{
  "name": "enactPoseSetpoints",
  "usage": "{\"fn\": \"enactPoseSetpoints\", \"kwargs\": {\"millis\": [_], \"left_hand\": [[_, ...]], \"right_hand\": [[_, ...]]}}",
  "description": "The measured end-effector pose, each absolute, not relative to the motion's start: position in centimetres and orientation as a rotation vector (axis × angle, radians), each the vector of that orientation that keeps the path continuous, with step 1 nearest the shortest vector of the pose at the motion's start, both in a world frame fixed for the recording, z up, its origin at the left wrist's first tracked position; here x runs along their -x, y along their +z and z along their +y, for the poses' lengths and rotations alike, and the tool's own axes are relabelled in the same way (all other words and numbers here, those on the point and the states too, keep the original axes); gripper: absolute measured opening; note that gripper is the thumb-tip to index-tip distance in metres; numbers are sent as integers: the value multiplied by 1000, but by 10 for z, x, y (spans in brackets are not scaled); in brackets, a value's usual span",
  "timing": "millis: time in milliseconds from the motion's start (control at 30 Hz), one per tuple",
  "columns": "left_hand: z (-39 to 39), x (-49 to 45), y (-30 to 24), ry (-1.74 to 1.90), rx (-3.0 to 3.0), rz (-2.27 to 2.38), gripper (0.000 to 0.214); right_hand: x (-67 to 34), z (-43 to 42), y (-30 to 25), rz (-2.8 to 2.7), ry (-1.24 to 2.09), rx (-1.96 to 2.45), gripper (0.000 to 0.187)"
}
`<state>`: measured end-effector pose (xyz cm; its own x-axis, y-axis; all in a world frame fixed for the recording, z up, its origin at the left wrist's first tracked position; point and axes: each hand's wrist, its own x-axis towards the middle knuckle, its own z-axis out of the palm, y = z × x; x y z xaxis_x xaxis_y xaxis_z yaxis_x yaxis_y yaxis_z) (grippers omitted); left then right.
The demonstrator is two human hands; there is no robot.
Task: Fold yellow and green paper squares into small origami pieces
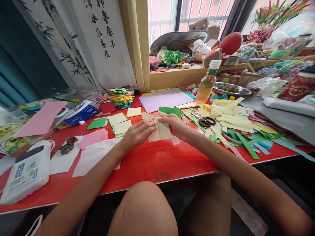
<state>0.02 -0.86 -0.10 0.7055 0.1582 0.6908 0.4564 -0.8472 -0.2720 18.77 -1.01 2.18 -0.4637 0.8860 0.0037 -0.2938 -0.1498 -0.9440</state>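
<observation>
The pale cream, four-sided paper sheet [161, 132] is between the two hands, over the glossy red tabletop [147, 167]; I cannot tell if it touches this surface. The left hand [140, 131] is nearly closed, with bent fingers, and holds the upper left part of the sheet. The right hand [176, 124] is also nearly closed and pinches the upper edge. The sheet looks thin, with a crease running downward.
</observation>
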Motion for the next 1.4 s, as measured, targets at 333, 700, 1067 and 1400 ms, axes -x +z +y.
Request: {"fn": "enactPoseSetpoints", "kwargs": {"millis": [333, 700, 1067, 1400], "left_hand": [[-8, 0, -1, -948, 2521, -489, 19], [-8, 1, 0, -929, 2580, -498, 17], [-9, -10, 2, -1134, 2569, -747, 7], [-11, -19, 9, -1530, 2688, -1418, 10]], "right_hand": [[-188, -10, 21, -1253, 1744, 756, 18], [-188, -7, 17, -1319, 1717, 744, 19], [-186, -6, 14, -1254, 1623, 784, 11], [-184, -3, 8, -1269, 1468, 869, 15]]}}
